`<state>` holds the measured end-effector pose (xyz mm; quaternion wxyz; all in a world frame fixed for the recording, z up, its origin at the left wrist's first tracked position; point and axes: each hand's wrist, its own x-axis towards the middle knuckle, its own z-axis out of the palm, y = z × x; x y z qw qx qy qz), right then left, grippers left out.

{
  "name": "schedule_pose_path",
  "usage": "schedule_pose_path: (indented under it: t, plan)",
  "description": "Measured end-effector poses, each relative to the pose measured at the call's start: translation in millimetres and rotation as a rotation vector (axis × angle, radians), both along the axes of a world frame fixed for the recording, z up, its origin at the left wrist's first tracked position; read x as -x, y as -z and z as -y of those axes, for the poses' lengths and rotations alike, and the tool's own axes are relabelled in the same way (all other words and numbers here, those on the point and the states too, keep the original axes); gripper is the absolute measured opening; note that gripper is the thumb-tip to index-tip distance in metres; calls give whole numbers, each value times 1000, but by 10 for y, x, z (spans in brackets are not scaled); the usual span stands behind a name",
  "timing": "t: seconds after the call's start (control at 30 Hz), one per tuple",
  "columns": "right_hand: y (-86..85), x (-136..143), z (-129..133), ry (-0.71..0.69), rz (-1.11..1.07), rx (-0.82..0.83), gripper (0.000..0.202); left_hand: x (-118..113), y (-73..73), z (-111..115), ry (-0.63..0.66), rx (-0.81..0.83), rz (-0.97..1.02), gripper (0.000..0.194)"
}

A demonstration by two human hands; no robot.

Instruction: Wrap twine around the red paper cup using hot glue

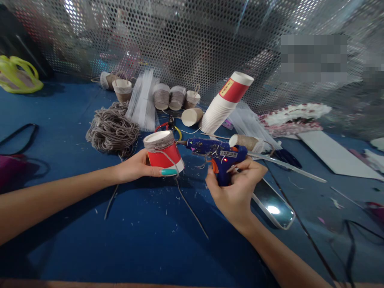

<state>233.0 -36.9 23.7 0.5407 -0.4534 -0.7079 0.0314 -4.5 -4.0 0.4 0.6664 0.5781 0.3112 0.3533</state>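
Observation:
My left hand [139, 166] holds a red and white paper cup [166, 159], tilted, its thumb along the side. Grey cord [162, 143] is wound around the cup near its rim, and a loose end hangs down onto the blue table [120, 248]. In my right hand [235, 192] is a blue glue gun [207, 147] with a lit red light and an orange trigger. Its nozzle points left at the cord-wrapped side of the cup, very close to it. A clear glue stick [288, 166] sticks out of the gun's back.
A grey cord bundle [112, 128] lies behind my left hand. Further back are several cord-wrapped cups [162, 96] and a leaning cup stack [219, 110]. A phone [274, 204] lies beside my right hand, with a white board [339, 154] at the right. Perforated metal [180, 40] stands behind.

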Motion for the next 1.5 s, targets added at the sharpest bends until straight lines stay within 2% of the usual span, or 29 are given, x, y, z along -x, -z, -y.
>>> schedule_pose_path:
  t: [0.13, 0.2, 0.33, 0.47, 0.53, 0.6, 0.73, 0.87, 0.97, 1.1, 1.2, 1.33, 1.5]
  plan:
    - [49, -29, -21, 59, -6, 30, 48, -5, -23, 5, 31, 0, 34, 43]
    - [88, -65, -53, 125, -7, 101, 50, -5, -22, 9, 38, 9, 37, 44]
    - [167, -146, -177, 203, -80, 350, 60, 8, 29, 4, -107, 52, 57, 54]
    - [219, -166, -299, 101, -337, 617, 65, 29, 66, -25, -224, 46, 47, 58]
    - [234, -155, -321, 65, -427, 673, 67, 40, 51, -51, -243, 15, 58, 61]
    - [254, -152, -320, 74, -412, 657, 64, 53, 24, -81, -243, -7, 80, 64]
    - [332, -213, -318, 152, -206, 544, 56, 85, -7, -124, -253, -20, 103, 58]
    - [360, -287, -332, 295, 15, 315, 50, 99, -1, -118, -247, -17, 112, 56]
    - [282, -272, -296, 307, 68, 169, 45, 88, -8, -107, -246, -7, 109, 52]
    - [138, -191, -205, 154, 103, -21, 39, 79, -33, -106, -237, 31, 111, 49]
    - [81, -144, -160, -17, 140, -120, 45, 98, -51, -112, -186, 62, 113, 42]
    - [78, -110, -120, -280, 174, -40, 52, 136, -87, -129, -42, 89, 86, 43]
    - [89, -77, -32, -576, 146, 163, 56, 164, -128, -128, 76, 102, 22, 70]
